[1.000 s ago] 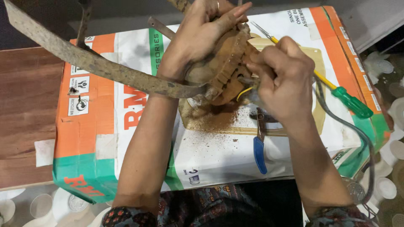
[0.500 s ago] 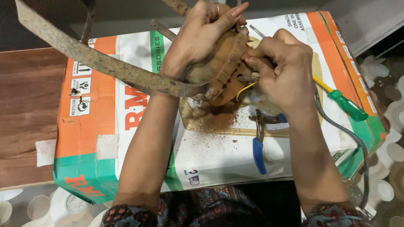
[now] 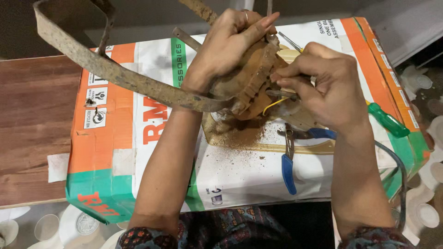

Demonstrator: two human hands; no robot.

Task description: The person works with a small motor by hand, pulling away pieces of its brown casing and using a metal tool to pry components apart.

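Observation:
My left hand (image 3: pixel 230 44) grips the top of a rusty round motor part (image 3: pixel 251 87) held above a printed cardboard box (image 3: pixel 152 115). A long rusty curved metal blade (image 3: pixel 115 76) sticks out from the part to the upper left. My right hand (image 3: pixel 323 87) presses against the part's right side, fingers pinched at its edge near a yellow wire (image 3: pixel 272 105). Whether the fingers hold a small tool is hidden. Rust dust (image 3: pixel 240 136) lies on the box under the part.
Blue-handled pliers (image 3: pixel 288 159) lie on the box below my right hand. A green-handled screwdriver (image 3: pixel 387 121) rests at the right, its shaft passing behind my hand. A grey cable (image 3: pixel 400 175) curves off the box's right side. A wooden board (image 3: pixel 32 124) lies left.
The view has shifted slightly. Both hands stay on the rusty part; my right hand's fingers have moved a little along its right edge.

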